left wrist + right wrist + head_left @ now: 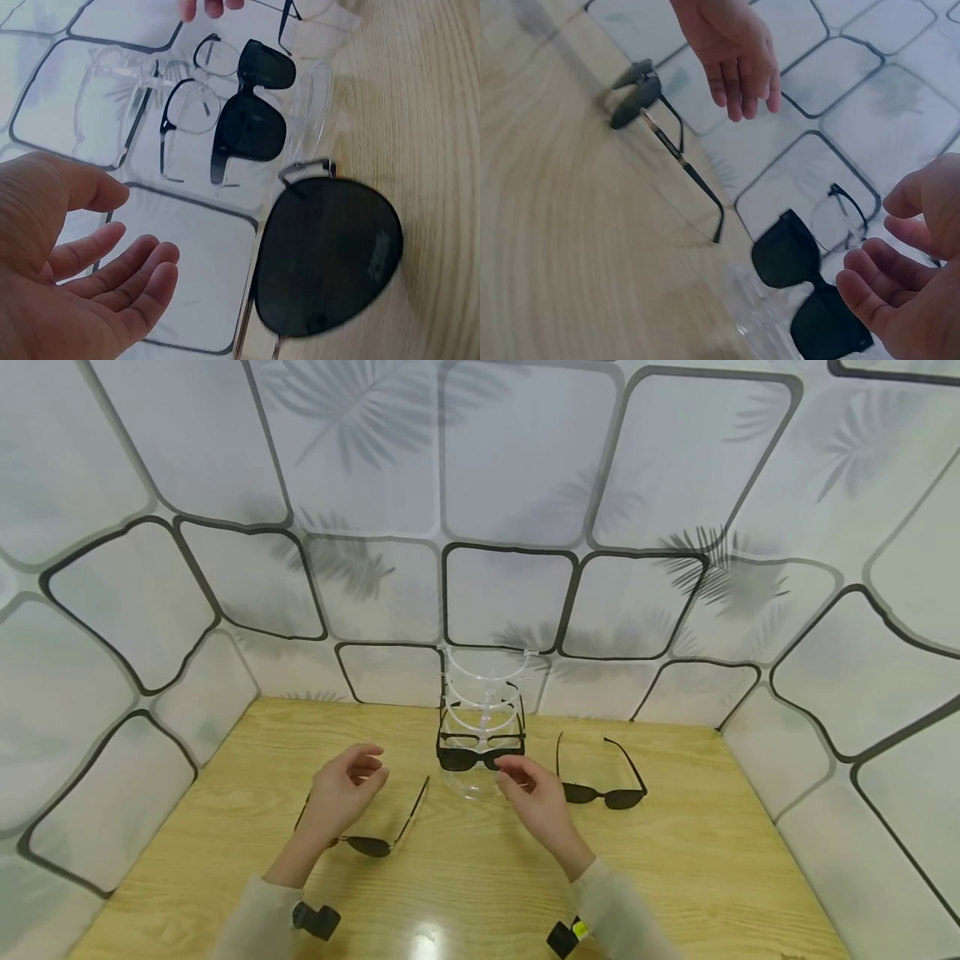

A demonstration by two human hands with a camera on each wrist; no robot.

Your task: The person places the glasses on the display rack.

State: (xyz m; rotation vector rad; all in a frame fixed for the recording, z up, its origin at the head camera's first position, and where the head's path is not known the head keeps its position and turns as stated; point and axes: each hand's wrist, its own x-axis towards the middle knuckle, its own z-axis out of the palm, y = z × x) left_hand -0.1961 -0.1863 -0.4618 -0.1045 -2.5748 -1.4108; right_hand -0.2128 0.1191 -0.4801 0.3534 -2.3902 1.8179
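A clear display stand [471, 792] holds black sunglasses [457, 760] on its lowest visible arm, with clear-lens eyeglasses [459, 741] just above them. My right hand [542, 802] is beside the black sunglasses, its fingers loosely bent; in the right wrist view nothing lies between thumb and fingers. Over the thin-framed sunglasses [369, 847] on the table's left hovers my left hand [341, 793], relaxed and holding nothing. It partly hides them in the head view; the left wrist view gives one large dark lens [330, 255] up close.
Another pair of dark sunglasses [622, 798] lies to the right of the stand, temples unfolded toward the back. Upper arms of the stand carry no glasses. Patterned panels [510, 597] enclose the wooden table [480, 893] at the back and both sides.
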